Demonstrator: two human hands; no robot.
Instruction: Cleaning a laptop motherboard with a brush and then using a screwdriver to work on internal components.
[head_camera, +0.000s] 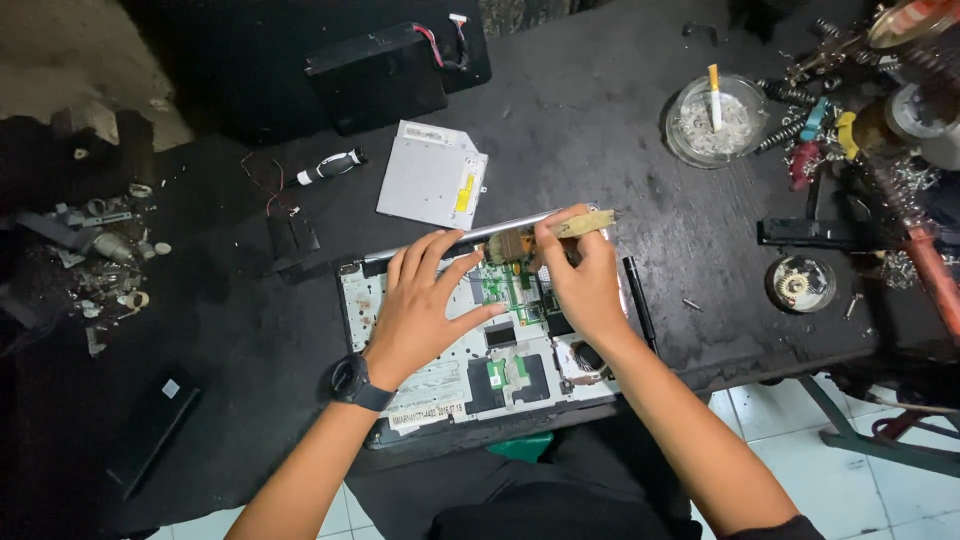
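An opened laptop base (420, 395) lies on the dark workbench (600, 130) with its green circuit board (505, 290) exposed. My left hand (425, 305) rests flat on the base, fingers spread, holding nothing. A black watch (355, 383) is on that wrist. My right hand (585, 275) grips a small wooden-handled brush (560, 228), its bristles touching the top of the board near the far edge of the laptop.
A silver optical drive (432, 175) and a black battery pack (378, 75) lie beyond the laptop. A glass ashtray with a cigarette (715, 120) sits right. Tools and springs crowd the far right (860, 140). Small parts are scattered left (105, 260). A black pen (640, 300) lies beside the laptop.
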